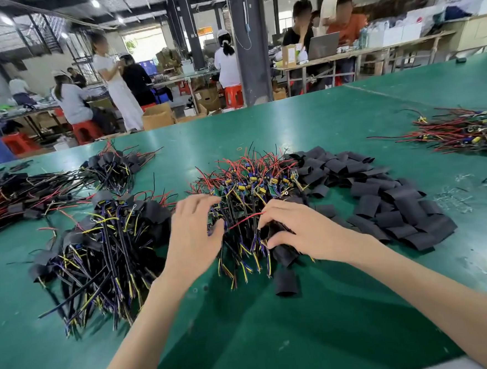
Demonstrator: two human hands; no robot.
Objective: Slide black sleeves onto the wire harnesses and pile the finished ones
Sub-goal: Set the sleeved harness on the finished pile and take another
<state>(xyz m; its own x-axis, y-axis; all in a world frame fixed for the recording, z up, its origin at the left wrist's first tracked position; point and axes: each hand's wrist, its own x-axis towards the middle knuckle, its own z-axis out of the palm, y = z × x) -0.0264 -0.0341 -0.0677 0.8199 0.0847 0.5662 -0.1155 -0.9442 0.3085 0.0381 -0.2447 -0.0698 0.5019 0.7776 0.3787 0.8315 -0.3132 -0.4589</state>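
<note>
Gripping black sleeve (274, 232) in R hand (297, 232), curling L hand (195, 233) over harness heap (250, 181) (hold unclear); risked snagging tangled red wire (244, 219), dragging neighbours along.

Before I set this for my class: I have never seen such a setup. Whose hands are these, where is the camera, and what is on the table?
No machine: a person works bare-handed, and the picture comes from a camera on their head, looking down. On the green table lie bare wire harnesses in the middle, loose black sleeves to the right, and sleeved harnesses piled left. The right hand grips a black sleeve; the left hand reaches into the middle pile, grip unclear.
</note>
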